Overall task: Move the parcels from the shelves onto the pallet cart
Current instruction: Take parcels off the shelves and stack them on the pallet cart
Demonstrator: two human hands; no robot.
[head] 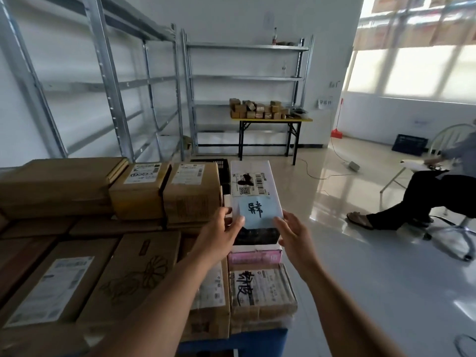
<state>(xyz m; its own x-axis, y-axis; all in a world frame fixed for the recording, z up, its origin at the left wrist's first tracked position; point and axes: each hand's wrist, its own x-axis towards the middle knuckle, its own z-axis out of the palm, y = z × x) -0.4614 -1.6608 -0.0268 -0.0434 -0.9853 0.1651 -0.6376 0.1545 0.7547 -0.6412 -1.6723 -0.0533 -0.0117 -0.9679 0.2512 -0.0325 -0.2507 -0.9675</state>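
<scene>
A white parcel (253, 191) with a shipping label and a blue note lies on top of the stack at the cart's right side. My left hand (220, 233) touches its near left corner, thumb on the blue note. At the near right corner, my right hand (293, 234) rests with fingers nearly straight. Under the white parcel sit a black box (257, 235), a pink box (253, 256) and a taped brown parcel (262, 289). Many brown cardboard parcels (134, 276) cover the blue pallet cart (231, 341).
Bare metal shelves (247, 78) stand against the back and left walls. A folding table (270, 119) with several small brown boxes stands ahead. A seated person (422, 194) on a chair is at the right, with cables on the shiny floor.
</scene>
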